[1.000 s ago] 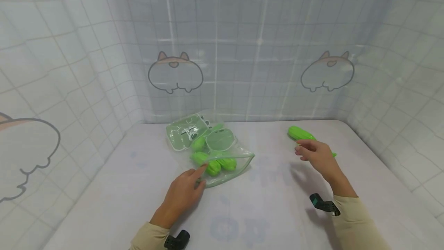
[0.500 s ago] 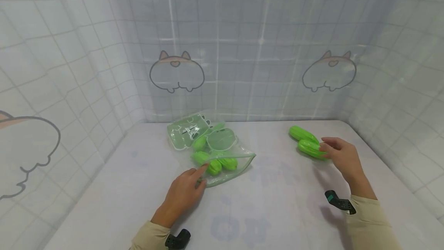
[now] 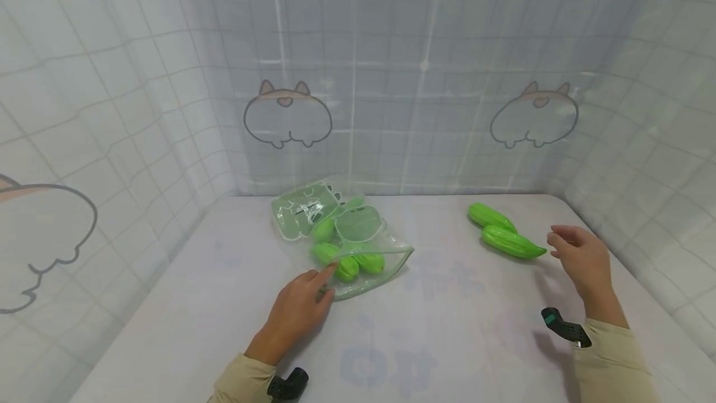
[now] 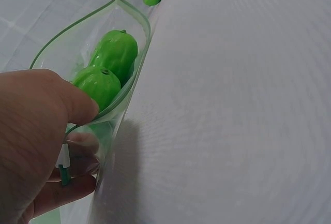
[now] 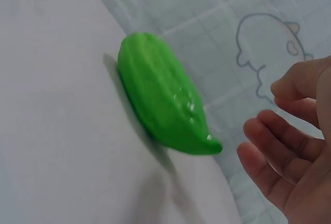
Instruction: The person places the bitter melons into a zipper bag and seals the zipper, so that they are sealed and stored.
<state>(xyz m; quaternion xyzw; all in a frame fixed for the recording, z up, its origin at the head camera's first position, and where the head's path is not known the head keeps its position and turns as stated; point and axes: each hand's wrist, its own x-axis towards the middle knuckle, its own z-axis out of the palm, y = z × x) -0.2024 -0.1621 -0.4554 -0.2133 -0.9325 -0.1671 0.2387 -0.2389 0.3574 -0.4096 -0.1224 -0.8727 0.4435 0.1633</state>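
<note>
My left hand (image 3: 299, 310) grips the near edge of a clear zip bag (image 3: 358, 294), with its thumb at the rim and fingers underneath, as the left wrist view shows. The bag has green trim and a green printed pattern, and its mouth gapes open. Several glossy green toy gourds (image 4: 116, 53) lie inside it. My right hand (image 3: 584, 263) is empty, its fingers loosely curved, just to the right of a ridged toy gourd (image 3: 511, 242) with a pointed tip. That gourd lies on the table beside another toy gourd (image 3: 488, 215), partly behind it.
A white table (image 3: 436, 328) spans the space before me. Hanging sheets (image 3: 386, 111) with a grid and corgi drawings enclose it at the back and both sides. Both wrists carry black devices (image 3: 565, 328) below the hands.
My right hand has let go of the pointed gourd beside the other one and moved right, away from it. The left hand keeps its hold on the bag.
</note>
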